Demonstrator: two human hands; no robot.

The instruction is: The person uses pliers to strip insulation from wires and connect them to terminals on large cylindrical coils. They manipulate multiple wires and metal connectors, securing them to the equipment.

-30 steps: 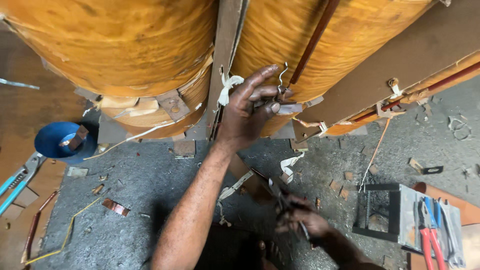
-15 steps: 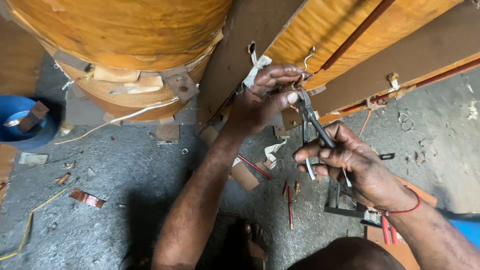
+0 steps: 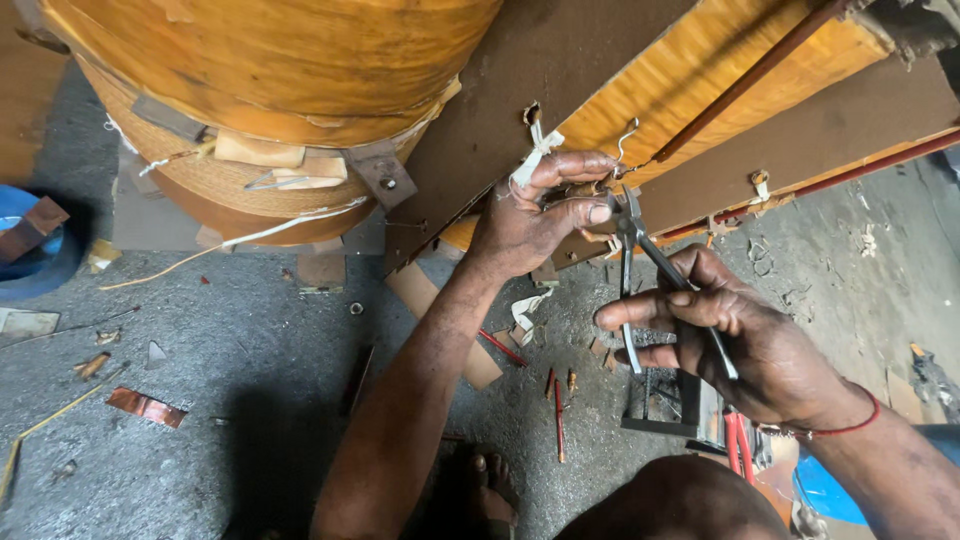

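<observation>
My left hand (image 3: pixel 540 215) reaches up to the lower edge of a large yellow-orange wound coil (image 3: pixel 700 75) and pinches a white cloth tape end (image 3: pixel 538 150) and a thin wire there. My right hand (image 3: pixel 730 335) grips the handles of metal pliers (image 3: pixel 640 270), whose jaws point up beside my left fingers at the coil's edge. A brown pressboard sheet (image 3: pixel 520 70) stands between this coil and a second yellow coil (image 3: pixel 250 50) on the left.
Grey floor holds scraps: copper strip (image 3: pixel 145 407), red pencils (image 3: pixel 558 415), cardboard pieces (image 3: pixel 440 320), a blue bowl (image 3: pixel 30 255) at far left. A black metal frame (image 3: pixel 660 400) and red-handled tools (image 3: pixel 738 445) lie under my right hand. My foot (image 3: pixel 485 490) shows at the bottom.
My right hand came up from the floor with the pliers and brought their jaws to my left fingers at the coil edge. The view shifted right and closer.
</observation>
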